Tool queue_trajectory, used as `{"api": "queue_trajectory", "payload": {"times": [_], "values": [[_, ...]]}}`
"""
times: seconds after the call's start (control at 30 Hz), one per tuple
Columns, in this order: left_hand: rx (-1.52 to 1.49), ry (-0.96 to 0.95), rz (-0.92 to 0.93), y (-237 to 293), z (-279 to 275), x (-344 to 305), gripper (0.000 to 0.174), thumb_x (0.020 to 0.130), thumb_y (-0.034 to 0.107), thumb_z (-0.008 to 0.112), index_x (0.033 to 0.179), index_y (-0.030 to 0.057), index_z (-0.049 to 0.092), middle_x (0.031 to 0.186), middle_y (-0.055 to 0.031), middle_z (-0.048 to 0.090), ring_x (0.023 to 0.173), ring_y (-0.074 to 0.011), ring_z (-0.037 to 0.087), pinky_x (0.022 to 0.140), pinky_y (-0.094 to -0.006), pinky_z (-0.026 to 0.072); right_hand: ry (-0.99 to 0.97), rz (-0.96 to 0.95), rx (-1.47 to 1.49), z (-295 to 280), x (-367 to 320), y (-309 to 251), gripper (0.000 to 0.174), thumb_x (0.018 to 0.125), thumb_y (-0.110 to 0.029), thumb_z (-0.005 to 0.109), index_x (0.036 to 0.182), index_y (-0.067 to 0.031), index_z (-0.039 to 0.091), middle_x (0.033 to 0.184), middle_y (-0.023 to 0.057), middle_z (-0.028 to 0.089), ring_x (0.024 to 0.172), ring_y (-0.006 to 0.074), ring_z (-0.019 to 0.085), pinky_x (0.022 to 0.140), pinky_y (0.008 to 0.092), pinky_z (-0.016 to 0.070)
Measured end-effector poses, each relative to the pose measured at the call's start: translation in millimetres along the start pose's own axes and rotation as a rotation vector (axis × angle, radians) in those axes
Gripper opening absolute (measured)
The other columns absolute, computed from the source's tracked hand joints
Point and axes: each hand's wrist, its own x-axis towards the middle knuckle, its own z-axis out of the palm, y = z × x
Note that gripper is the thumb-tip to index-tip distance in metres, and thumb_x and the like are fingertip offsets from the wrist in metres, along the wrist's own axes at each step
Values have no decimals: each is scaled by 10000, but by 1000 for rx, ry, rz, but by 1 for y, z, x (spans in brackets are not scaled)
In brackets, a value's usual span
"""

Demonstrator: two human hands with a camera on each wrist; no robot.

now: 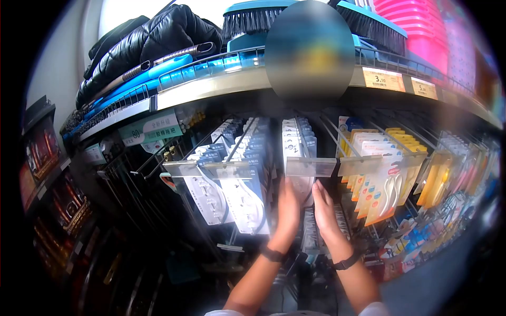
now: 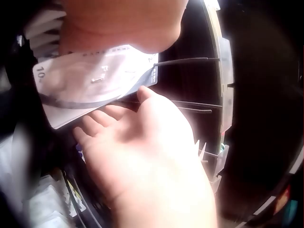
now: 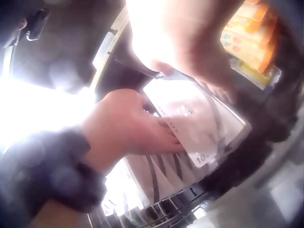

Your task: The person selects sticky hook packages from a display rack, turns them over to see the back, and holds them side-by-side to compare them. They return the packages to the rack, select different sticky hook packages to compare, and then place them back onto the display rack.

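Between my two hands hangs a white carded pack (image 1: 301,185) on a metal peg, behind a clear price-tag holder (image 1: 310,166). In the left wrist view its front carries a dark curved band and the number 10. My left hand (image 1: 288,211) is at its left side, fingers extended along the card. In the right wrist view the left hand's fingers (image 3: 164,137) reach to the card's edge. My right hand (image 1: 326,211) stands at the opposite side, fingers extended. The left wrist view shows this right hand (image 2: 152,142) palm turned toward the card, fingertips at its lower edge.
White and blue carded packs (image 1: 242,203) hang on pegs to the left. On the right are orange-edged packs (image 1: 382,197) with white spoon-like utensils. Overhead runs a shelf edge (image 1: 211,90) bearing blue brushes (image 1: 253,21), a black quilted item (image 1: 158,39) and pink baskets (image 1: 416,26).
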Motion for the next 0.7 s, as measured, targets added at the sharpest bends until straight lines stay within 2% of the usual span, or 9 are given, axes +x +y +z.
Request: {"api": "queue_trajectory", "payload": {"times": [0.07,0.17,0.27,0.4,0.43,0.5,0.57,0.6,0.7], "values": [[-41,-52,-6,-4,-1,-1,660,1058,468,314,1418,-81,385,1385,-276,495,1296,-340,483,1083,-372,361,-14,10,-15,-2,-1,3,712,1025,-410,497,1472,109,302,1539,223,352,1443,252,321,1168,324,238],[-34,28,-51,21,7,-19,644,1042,477,351,1480,5,340,1282,-168,572,1121,-226,585,939,-330,463,-13,-2,-64,-8,-3,12,731,1015,-415,517,1478,103,290,1537,232,352,1435,259,335,1161,330,254],[-26,-45,-134,37,7,-38,695,1044,465,367,1527,-13,221,1407,-200,477,1244,-258,521,1025,-327,414,-30,-32,-94,-16,-12,15,740,1008,-422,530,1488,85,285,1530,245,358,1426,272,351,1152,339,274],[224,36,102,36,3,-67,683,1047,361,423,1511,-81,188,1550,-294,256,1442,-368,280,1160,-399,257,-82,-114,-166,-29,-33,11,684,994,-328,574,1484,69,310,1519,263,368,1411,304,375,1139,350,300],[259,52,168,35,-1,-78,611,1033,264,476,1491,-70,249,1526,-279,297,1423,-345,313,1158,-400,261,-102,-145,-202,-32,-40,11,671,989,-298,587,1480,73,317,1519,264,367,1410,309,377,1138,352,303],[238,19,264,38,-10,-98,566,1001,149,499,1485,-30,267,1507,-212,359,1390,-281,374,1142,-392,279,-129,-220,-241,-35,-56,-1,541,951,-170,636,1395,68,440,1404,249,495,1311,306,494,1073,372,393],[434,49,428,64,-21,-124,508,940,9,524,1411,-17,338,1368,-209,486,1275,-286,494,1089,-382,361,-224,-242,-262,-38,-77,-21,472,935,-124,650,1341,60,496,1323,236,559,1234,299,566,1021,378,448],[515,47,545,75,-30,-136,478,931,-13,516,1380,-15,352,1315,-204,513,1225,-285,528,1056,-388,397,-192,-312,-278,-34,-89,-33,411,908,-71,666,1285,39,544,1203,207,615,1113,291,634,946,368,497],[594,93,891,123,-61,-168,402,923,-12,524,1296,16,377,1189,-187,561,1073,-276,601,931,-415,497,-190,-575,-497,-32,-122,-79,429,853,15,661,1265,58,550,1150,203,641,1015,298,663,888,348,517]]}}
